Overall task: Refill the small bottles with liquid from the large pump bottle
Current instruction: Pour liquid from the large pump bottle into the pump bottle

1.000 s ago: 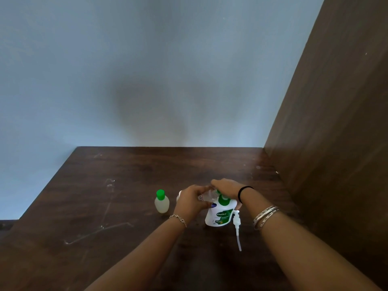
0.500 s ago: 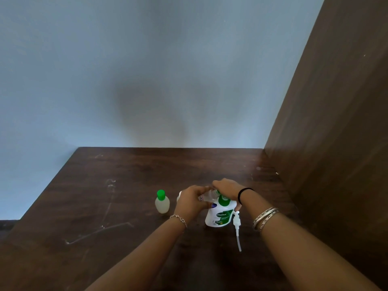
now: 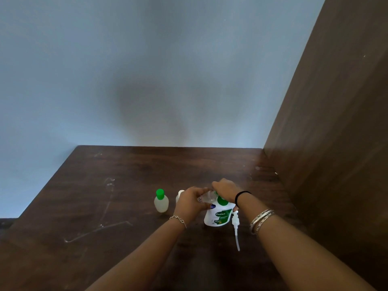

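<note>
Pump bottle [image 3: 218, 215] stands near-centre on worktop [image 3: 126, 175]. Left hand [image 3: 190, 203] fingers grasp clear small bottle [image 3: 206, 198] at its top; right hand [image 3: 225, 190] grips there too. Capped bottle [image 3: 161, 201] left, pump [image 3: 235, 227] right.

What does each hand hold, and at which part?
The left hand holds a small clear plastic bottle by its body. The right hand grips at that bottle's top; the exact hold is hidden.
</note>
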